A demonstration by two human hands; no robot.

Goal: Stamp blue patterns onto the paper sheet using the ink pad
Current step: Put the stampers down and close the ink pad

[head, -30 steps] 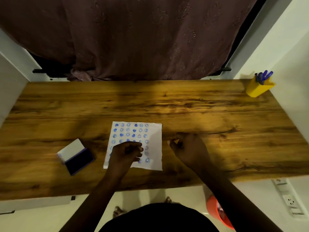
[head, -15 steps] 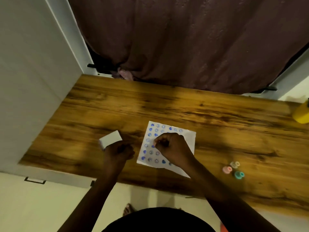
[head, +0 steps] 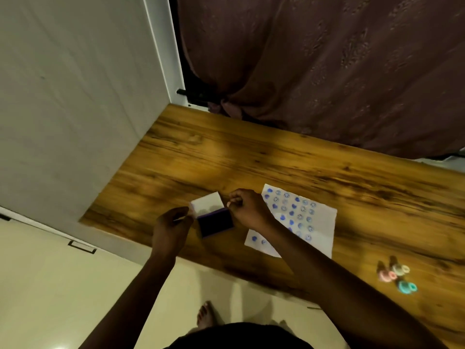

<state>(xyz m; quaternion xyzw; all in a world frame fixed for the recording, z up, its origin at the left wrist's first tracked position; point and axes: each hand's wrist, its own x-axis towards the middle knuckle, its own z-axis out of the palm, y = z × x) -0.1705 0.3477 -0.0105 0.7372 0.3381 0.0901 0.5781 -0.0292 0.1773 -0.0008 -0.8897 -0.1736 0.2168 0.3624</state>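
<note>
The white paper sheet (head: 323,224) lies on the wooden table (head: 251,159), covered with rows of blue stamped marks. Left of it sits the ink pad (head: 216,224), its dark blue pad exposed and its white lid (head: 207,203) flipped open behind. My left hand (head: 172,229) is curled against the pad's left edge, steadying it. My right hand (head: 247,209) is closed in a pinch over the pad's far right corner, with a small stamp held in the fingers; only a pale tip shows.
Three small loose stamps, pink (head: 386,275), white (head: 401,269) and teal (head: 406,286), lie on the table right of the paper. A white wall panel (head: 75,109) borders the table on the left, a dark curtain (head: 314,71) hangs behind. The near table edge is close to my arms.
My right hand has left the paper and moved left to the ink pad. My left hand stays at the pad. The view has swung left and tilted.
</note>
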